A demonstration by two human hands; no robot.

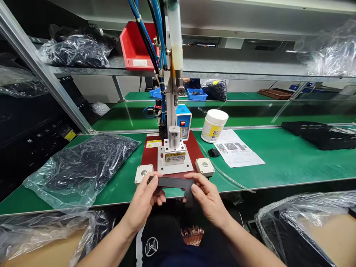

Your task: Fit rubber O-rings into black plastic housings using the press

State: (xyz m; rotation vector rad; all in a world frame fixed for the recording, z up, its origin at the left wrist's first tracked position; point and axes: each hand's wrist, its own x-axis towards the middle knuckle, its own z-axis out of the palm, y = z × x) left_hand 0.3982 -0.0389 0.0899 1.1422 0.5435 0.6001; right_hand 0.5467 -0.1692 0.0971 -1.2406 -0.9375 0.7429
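Gripping a flat black piece [175, 182] with both hands, you hold it up just in front of the small press [174, 150]; your left hand [143, 200] pinches its left end between thumb and fingers; your right hand [208, 198] pinches its right end the same way; both hands are closed on it, and neither lets go. Two white button boxes [144, 173] sit at the front of the press, one on each side, just past the black piece; a blue control box [183, 120] stands right behind the press; to the right of the press lie a white-lidded tub [214, 126] and a printed paper [236, 148]; to the left of the press lies a clear bag of black rings [80, 170]; all of this sits on a green bench [278, 163].
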